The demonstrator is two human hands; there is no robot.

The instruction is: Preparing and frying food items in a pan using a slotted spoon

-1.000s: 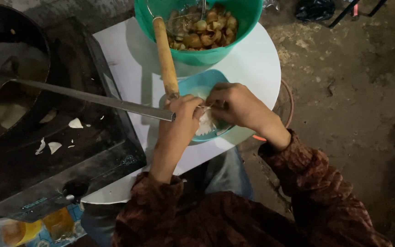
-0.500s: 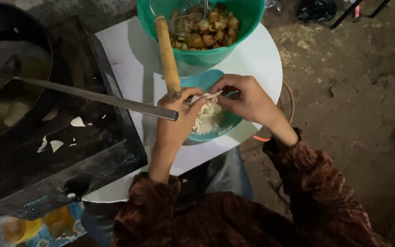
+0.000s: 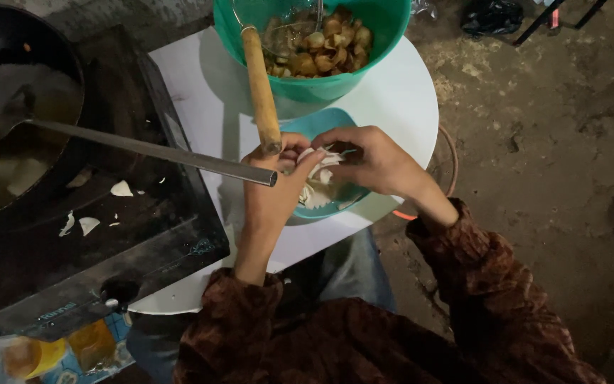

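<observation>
We see both hands working over a small light-blue bowl [image 3: 321,124] on the round white desk [image 3: 399,107]. Left hand [image 3: 275,181] and right hand [image 3: 364,160] meet above the bowl, fingers pinched shut on a thin white dough wrapper [image 3: 316,165]; more white pieces sit in the bowl just under it, partly hidden by the hands. Both sleeves are dark reddish-brown patterned fabric. Just beyond the bowl, touching or nearly touching it, stands a big green tub [image 3: 307,78] holding golden-brown fried pieces [image 3: 335,39]. A wire skimmer with a wooden handle [image 3: 261,85] rests in the tub, the handle reaching down over the rim and ending right at the left hand. To the left of the desk sits a black stove [image 3: 108,242] with white dough scraps [image 3: 79,224] scattered on its top. A dark wok [image 3: 8,43] on it holds pale pieces in oil, and a long metal ladle handle [image 3: 158,151] runs from the wok toward the left hand, its end just beside the wrist. Bare dirt ground [image 3: 548,142] lies to the right.
</observation>
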